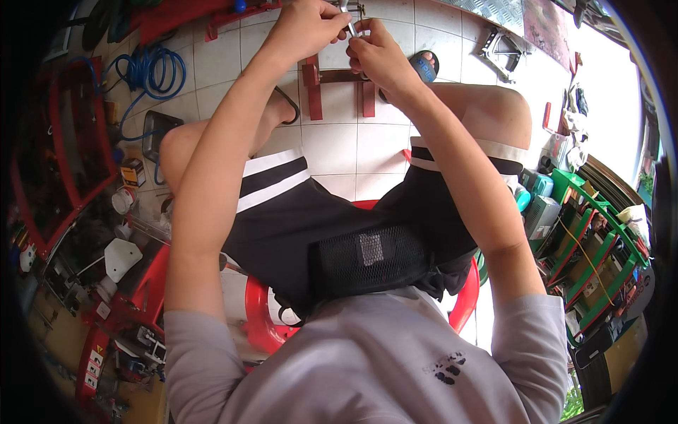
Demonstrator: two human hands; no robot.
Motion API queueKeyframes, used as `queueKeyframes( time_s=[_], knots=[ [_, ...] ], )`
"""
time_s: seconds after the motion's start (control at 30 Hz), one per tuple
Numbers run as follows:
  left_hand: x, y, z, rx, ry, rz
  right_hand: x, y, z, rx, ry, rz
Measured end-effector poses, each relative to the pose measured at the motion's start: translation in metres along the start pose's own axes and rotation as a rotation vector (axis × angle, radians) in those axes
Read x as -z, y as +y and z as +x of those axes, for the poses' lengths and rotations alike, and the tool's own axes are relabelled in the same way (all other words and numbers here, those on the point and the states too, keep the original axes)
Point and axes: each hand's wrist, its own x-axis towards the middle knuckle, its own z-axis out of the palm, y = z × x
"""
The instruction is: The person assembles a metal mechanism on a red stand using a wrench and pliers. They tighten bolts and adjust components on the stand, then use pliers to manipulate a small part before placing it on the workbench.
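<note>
Both of my hands are raised at the top of the head view, close together. A slim silver wrench [350, 25] slants between them, its upper end near the picture's edge. My right hand [380, 55] is closed, with thumb and fingers pressed on the wrench's lower end. Beside it my left hand [311, 27] is closed in a pinch at the wrench's upper part; what its fingertips hold is hidden. Just beyond the hands is a small metal part [359, 10], too partly covered to name. A red metal stand [313, 90] rests on the tiles below the hands.
I sit on a red plastic chair [256, 311], knees apart. A coiled blue hose [152, 74] lies on the left floor, near red metal frames [62, 152]. At right stands a green rack [590, 205] beside grey cases [542, 215]. A metal bracket-like stand [500, 55] is at far right.
</note>
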Motion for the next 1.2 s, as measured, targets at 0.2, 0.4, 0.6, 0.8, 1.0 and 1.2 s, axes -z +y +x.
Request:
queueKeyframes(
  time_s=[0.2,0.4,0.6,0.8,1.0,1.2],
  knots=[
    [-0.006,-0.042,0.023,0.053,-0.037,0.086,0.036,-0.032,-0.005,-0.071,-0.073,-0.052],
    [-0.062,-0.193,0.041,0.539,0.055,-0.253,0.02,-0.033,0.013,-0.197,-0.217,0.048],
    [-0.121,-0.247,0.026,0.674,0.023,-0.68,-0.034,0.062,0.049,-0.398,-0.28,0.04],
    [-0.129,-0.283,0.025,0.688,0.088,-0.289,-0.07,0.098,0.079,-0.598,-0.353,0.288],
    [-0.12,-0.228,0.017,0.628,-0.094,-0.34,-0.06,0.132,0.087,-0.518,-0.288,0.377],
    [-0.13,-0.225,0.029,0.464,-0.093,0.012,-0.052,0.179,0.11,-0.015,-0.289,0.054]
  ],
)
